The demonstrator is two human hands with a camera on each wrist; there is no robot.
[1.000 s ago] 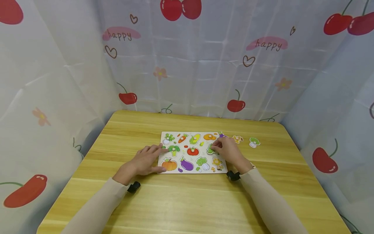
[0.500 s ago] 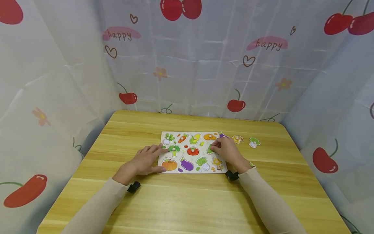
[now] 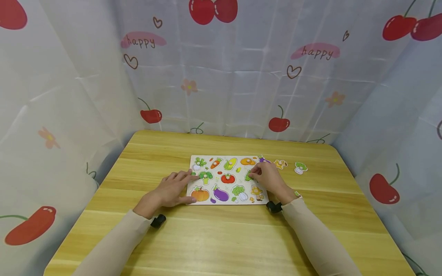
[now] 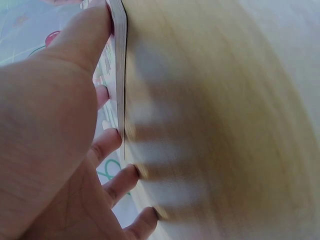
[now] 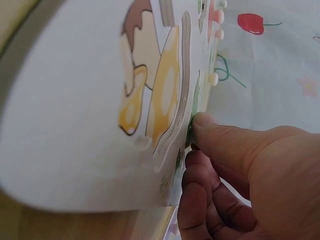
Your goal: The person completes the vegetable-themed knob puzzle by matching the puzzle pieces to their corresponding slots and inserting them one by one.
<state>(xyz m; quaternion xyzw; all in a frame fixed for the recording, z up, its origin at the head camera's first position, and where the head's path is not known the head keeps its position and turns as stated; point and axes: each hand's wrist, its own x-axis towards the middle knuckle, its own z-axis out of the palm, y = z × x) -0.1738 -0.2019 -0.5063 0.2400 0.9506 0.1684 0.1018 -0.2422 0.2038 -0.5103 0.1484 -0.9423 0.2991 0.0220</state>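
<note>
A white vegetable puzzle board [image 3: 221,168] lies on the table in the head view. My right hand [image 3: 271,178] pinches a green vegetable puzzle piece [image 3: 248,176] at the right end of the board's middle row. The fingers cover much of that piece; in the right wrist view, thumb and fingertips meet at its green edge [image 5: 194,112]. Fingers spread, my left hand [image 3: 171,189] rests at the board's left edge. The left wrist view has several of its fingertips [image 4: 131,171] touching the tabletop beside the board. A knobbed tomato piece [image 3: 228,178] and broccoli piece [image 3: 205,176] sit in the middle row.
Loose beyond the board's right side lie an eggplant piece [image 3: 263,159], a mushroom piece [image 3: 281,164] and a bok choy piece [image 3: 300,168]. Another piece [image 3: 298,194] is mostly hidden by the right wrist. A printed curtain [image 3: 221,96] encloses the wooden table [image 3: 221,237].
The green piece has shifted slightly and now looks flatter against the board. My right wrist has moved a little left, its fingers still pinching. My left hand has stayed put.
</note>
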